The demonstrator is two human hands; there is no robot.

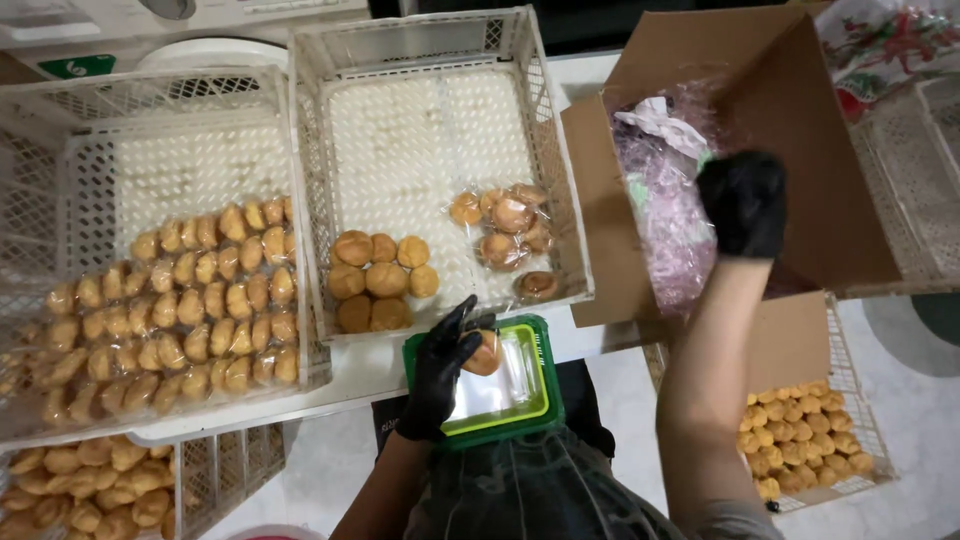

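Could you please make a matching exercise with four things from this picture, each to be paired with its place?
Things:
1. left hand
2. right hand
3. loose round buns
4. wrapped buns

Places:
A. inside the cardboard box, on the pink plastic bags
B. front left part of the middle white crate
C. over the green tray, holding one bun
D. right side of the middle white crate

Pairs: 1-C, 2-A, 3-B, 4-D
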